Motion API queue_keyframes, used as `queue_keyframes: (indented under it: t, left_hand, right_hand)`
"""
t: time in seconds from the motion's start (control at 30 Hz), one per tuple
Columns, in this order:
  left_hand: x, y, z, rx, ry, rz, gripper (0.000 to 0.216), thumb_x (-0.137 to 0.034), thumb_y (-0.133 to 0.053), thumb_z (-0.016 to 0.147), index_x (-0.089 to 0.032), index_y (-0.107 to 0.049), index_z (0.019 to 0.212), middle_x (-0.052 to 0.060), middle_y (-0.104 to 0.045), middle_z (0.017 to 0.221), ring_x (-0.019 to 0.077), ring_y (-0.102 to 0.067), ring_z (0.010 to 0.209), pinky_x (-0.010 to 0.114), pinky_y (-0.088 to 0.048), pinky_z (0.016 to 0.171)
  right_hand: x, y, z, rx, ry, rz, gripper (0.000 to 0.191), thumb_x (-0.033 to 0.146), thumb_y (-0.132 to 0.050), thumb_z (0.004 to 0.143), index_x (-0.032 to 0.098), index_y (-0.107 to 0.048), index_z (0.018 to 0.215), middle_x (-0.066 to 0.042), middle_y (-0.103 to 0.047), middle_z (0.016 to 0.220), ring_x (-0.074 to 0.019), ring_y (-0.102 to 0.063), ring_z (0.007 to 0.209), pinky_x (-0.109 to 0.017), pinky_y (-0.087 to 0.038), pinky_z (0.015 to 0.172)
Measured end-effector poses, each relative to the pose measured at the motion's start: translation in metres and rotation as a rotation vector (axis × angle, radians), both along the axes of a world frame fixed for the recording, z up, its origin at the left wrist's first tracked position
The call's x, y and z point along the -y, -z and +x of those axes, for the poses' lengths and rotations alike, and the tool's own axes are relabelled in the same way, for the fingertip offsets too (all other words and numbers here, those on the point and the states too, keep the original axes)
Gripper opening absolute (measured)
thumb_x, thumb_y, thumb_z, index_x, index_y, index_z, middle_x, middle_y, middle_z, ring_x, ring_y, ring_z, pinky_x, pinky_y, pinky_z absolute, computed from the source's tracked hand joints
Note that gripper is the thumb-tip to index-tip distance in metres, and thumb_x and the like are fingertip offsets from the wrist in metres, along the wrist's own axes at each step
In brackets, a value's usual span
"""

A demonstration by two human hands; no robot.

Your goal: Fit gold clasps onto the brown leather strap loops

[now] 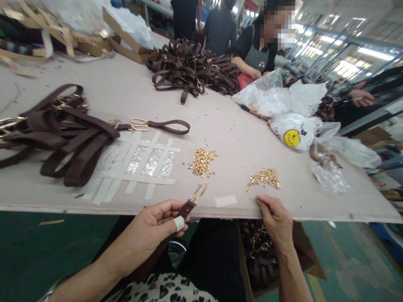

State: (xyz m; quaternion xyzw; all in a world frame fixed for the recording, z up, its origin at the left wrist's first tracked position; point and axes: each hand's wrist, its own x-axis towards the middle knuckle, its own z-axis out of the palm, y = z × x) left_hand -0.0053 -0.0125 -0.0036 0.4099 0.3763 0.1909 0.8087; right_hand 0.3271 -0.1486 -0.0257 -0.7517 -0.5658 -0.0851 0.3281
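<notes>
My left hand, white tape round its thumb, grips a dark brown strap near its end at the table's front edge. A long gold-coloured metal loop extends from that end over the tabletop. My right hand is at the table edge with thumb and forefinger pinched together; whatever lies between them is too small to make out. Just beyond it lies a small heap of gold-coloured metal pieces. Another heap of small gold-coloured pieces lies past the metal loop.
Brown straps are piled at left, and a bigger strap heap sits at the back. Plastic bags cover the right side. Below the table, a cardboard box holds more straps. Across the table sits a person.
</notes>
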Motion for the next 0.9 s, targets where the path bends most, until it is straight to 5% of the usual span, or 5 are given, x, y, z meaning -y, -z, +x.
queue_keyframes:
  t: [0.17,0.4,0.67,0.8,0.9]
  left_hand:
    - [0.0,0.005,-0.004,-0.085,0.025,0.022,0.03,-0.037,-0.078,0.08,-0.017,-0.072,0.102,0.003,-0.07,0.093,0.0115,-0.059,0.074,0.021,-0.049,0.066]
    - [0.001,0.004,0.005,-0.061,-0.008,0.031,0.026,-0.034,-0.078,0.079,-0.017,-0.073,0.097,0.003,-0.069,0.091,0.0117,-0.058,0.075,0.02,-0.048,0.065]
    - [0.0,-0.006,0.014,0.0,-0.043,0.016,0.02,-0.025,-0.075,0.076,-0.014,-0.073,0.093,0.0,-0.067,0.077,0.0074,-0.057,0.064,0.02,-0.049,0.064]
    - [0.0,-0.007,0.017,-0.028,-0.05,0.032,0.018,-0.021,-0.07,0.077,-0.014,-0.072,0.094,0.0,-0.068,0.077,0.0069,-0.058,0.063,0.02,-0.051,0.063]
    - [0.0,-0.007,0.021,-0.035,-0.058,0.063,0.017,-0.02,-0.068,0.079,-0.014,-0.072,0.094,0.0,-0.068,0.08,0.0075,-0.06,0.064,0.02,-0.052,0.063]
  right_hand:
    - [0.013,-0.011,0.005,0.07,0.038,-0.018,0.022,0.028,-0.061,0.095,0.022,-0.068,0.115,-0.005,-0.074,0.104,-0.0181,-0.07,0.093,-0.032,-0.056,0.089]
    - [0.002,-0.022,0.01,0.346,-0.178,-0.237,0.024,0.02,-0.051,0.099,0.018,-0.061,0.12,-0.007,-0.071,0.103,-0.0192,-0.067,0.093,-0.034,-0.053,0.089]
    - [-0.007,-0.016,0.028,0.471,-0.192,-0.283,0.029,0.032,-0.044,0.1,0.018,-0.065,0.116,-0.008,-0.073,0.103,-0.0227,-0.069,0.091,-0.037,-0.054,0.085]
    - [-0.01,-0.017,0.018,0.346,-0.091,-0.219,0.03,0.041,-0.05,0.097,0.023,-0.071,0.11,-0.006,-0.074,0.105,-0.0227,-0.072,0.088,-0.036,-0.056,0.08]
    - [-0.015,-0.022,-0.018,0.019,-0.026,-0.12,0.024,0.042,-0.064,0.089,0.025,-0.074,0.103,-0.004,-0.076,0.099,-0.0216,-0.073,0.084,-0.035,-0.058,0.08]
